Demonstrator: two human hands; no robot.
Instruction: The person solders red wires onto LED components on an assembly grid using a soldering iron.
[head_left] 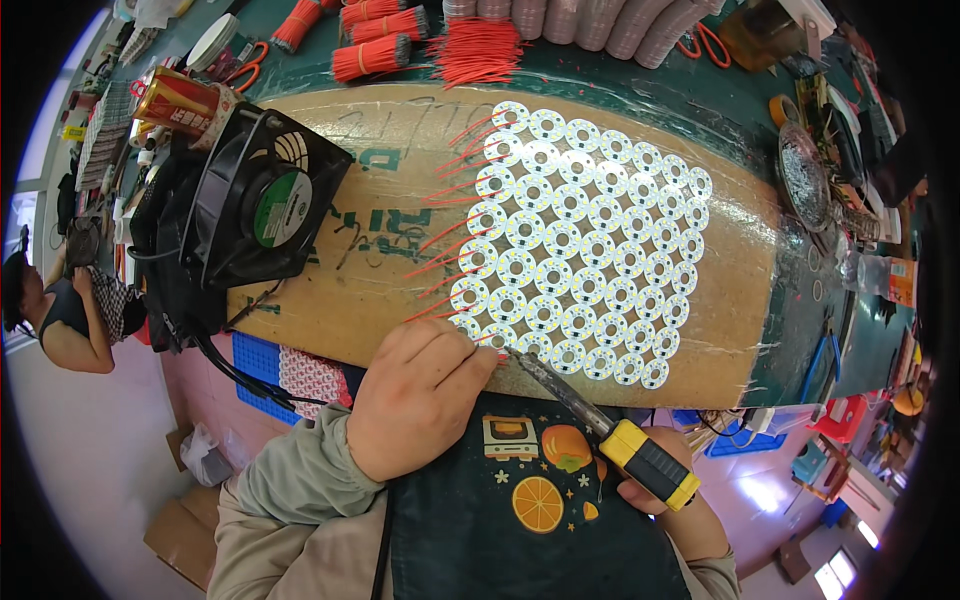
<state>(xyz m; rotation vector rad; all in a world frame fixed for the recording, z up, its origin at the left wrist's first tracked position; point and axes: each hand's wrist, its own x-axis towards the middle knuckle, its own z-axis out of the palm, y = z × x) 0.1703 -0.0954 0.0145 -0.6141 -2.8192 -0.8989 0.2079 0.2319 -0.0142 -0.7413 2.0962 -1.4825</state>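
Many round white LED boards (558, 237) with centre holes lie in tight rows on a cardboard sheet (390, 290). Red wires (440, 235) stick out leftward from the boards of the leftmost column. My left hand (415, 395) is closed in a pinch at the near-left corner of the grid, on a thin red wire that shows beside its fingertips. In my right hand (640, 496) is a soldering iron (645, 462) with a yellow and black handle. Its tip reaches the near-left board (498, 338), close to my left fingertips; exact contact is too small to tell.
A black fan (265, 200) stands left of the boards, a red can (180, 103) behind it. Bundles of red wire (372, 58) and stacks of round boards (585, 25) line the far edge. Right are a round metal dish (803, 178) and blue-handled pliers (822, 355). Another person (75, 315) is far left.
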